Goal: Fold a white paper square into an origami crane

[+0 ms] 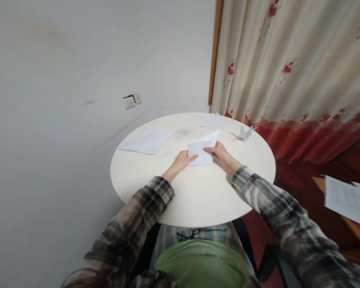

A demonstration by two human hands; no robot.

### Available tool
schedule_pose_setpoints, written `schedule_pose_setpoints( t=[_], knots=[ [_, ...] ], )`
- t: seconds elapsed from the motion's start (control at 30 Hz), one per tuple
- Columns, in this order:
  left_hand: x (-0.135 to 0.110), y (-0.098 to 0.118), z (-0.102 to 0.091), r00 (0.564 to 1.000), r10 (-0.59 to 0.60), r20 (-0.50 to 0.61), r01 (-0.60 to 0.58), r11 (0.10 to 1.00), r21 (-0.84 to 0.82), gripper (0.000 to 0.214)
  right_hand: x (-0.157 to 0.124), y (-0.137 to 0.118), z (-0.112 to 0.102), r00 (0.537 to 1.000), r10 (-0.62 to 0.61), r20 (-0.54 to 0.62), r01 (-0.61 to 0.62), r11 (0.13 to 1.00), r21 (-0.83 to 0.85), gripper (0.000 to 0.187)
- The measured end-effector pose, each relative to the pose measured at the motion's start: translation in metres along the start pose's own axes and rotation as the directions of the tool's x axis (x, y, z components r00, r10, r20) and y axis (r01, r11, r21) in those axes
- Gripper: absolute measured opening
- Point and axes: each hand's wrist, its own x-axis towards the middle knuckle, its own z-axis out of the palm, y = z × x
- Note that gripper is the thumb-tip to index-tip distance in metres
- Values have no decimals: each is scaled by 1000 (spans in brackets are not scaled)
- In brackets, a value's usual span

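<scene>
A folded sheet of white paper (201,154) is held between my two hands, just above the middle of the round white table. My left hand (181,161) pinches its left edge, thumb on top and fingers underneath. On the right side, my right hand (219,152) grips the paper with the thumb lying across its face. One pointed flap sticks up at the paper's upper right. The fingers below the sheet are mostly hidden.
The round white table (189,200) carries a stack of white paper (147,141) at left, more paper pieces (211,121) at the back and a folded paper crane (244,134) at right. Written sheets (348,198) lie on wooden furniture at far right. A wall and a curtain (258,60) stand behind.
</scene>
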Motion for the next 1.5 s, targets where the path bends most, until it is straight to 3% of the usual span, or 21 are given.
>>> schedule_pose_setpoints(
  t=[0.2,0.5,0.87,1.3,1.5],
  knots=[
    [0,4,1,1000,-22,-12,22,1000,7,41,0,-1,-1,997,30,-69,-32,999,-28,34],
    [-5,15,2,997,-48,59,51,998,-46,37,4,2,-5,982,-45,-182,48,999,14,35],
    [-3,15,1,996,-90,26,89,995,35,30,6,5,-7,970,-87,-227,98,994,37,30],
    [-7,17,1,996,-81,43,82,997,-9,33,16,12,-17,921,-130,-368,154,987,37,30],
    [-7,18,0,997,-71,25,71,997,8,34,16,12,-17,918,-130,-374,158,987,43,29]
  ],
)
